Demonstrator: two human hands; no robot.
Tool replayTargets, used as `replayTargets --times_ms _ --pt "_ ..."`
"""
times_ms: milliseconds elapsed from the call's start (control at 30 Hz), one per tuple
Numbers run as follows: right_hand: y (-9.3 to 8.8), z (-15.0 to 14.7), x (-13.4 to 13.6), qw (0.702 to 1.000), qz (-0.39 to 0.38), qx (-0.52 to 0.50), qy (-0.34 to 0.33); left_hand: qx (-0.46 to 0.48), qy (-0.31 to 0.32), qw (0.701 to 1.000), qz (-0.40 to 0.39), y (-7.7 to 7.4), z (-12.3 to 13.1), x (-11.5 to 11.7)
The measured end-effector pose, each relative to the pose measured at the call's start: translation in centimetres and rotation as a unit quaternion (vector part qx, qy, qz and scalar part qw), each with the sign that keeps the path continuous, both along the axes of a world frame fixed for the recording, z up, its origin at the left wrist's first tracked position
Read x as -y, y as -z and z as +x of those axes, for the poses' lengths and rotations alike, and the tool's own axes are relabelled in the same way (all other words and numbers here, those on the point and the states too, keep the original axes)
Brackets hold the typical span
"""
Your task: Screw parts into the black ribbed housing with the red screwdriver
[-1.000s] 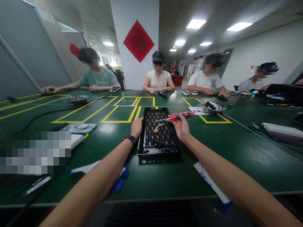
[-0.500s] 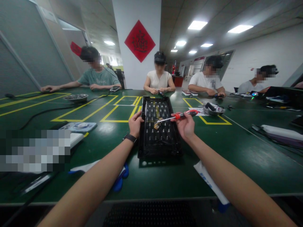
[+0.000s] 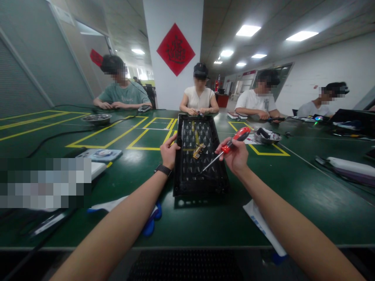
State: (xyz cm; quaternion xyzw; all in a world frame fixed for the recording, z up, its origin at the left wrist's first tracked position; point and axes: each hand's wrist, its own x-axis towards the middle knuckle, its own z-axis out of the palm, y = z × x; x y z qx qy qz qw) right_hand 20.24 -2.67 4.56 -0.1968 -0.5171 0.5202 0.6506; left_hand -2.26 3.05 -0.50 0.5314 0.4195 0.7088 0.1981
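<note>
A black perforated plastic panel stands tilted up on its near edge on the green table. My left hand grips the panel's left edge, a dark watch on the wrist. My right hand is closed on a red-handled screwdriver; its tip points down-left at the panel's inner face. A small yellowish part sits on the panel's middle.
Several people sit across the table. A metal dish with parts lies at the right, another dish at the far left. A flat device, a black cable, a white sheet and a blue item lie nearby.
The panel, flat a second ago, has been tipped up steeply by my left hand. My right hand has swung the screwdriver from level to pointing down-left at the panel.
</note>
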Motion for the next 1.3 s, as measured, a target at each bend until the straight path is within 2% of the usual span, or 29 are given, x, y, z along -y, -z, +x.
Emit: replayTargets --times_ms 167,467,667,767,1000,1300 --pt "0.4 -0.2 -0.2 1.000 0.015 0.006 -0.012 0.019 0.013 0.999 0.031 -0.1 -0.1 0.0" --pt "0.8 0.5 -1.1 0.984 0.053 -0.072 0.152 0.035 0.020 0.997 0.060 -0.9 0.1 0.5" --pt "0.9 0.7 -1.6 0.976 0.048 -0.107 0.185 0.042 0.034 0.996 0.076 -1.2 0.1 0.7" --pt "0.9 0.7 -2.0 0.973 0.024 -0.143 0.182 0.046 0.037 0.996 0.074 -1.3 0.2 0.8" --pt "1.5 0.7 -2.5 0.972 -0.067 -0.198 0.110 0.048 0.036 0.996 0.070 -1.6 0.3 1.0" --pt "1.8 0.4 -2.0 0.976 -0.085 -0.175 0.102 0.043 0.040 0.995 0.082 -1.3 0.2 0.8"
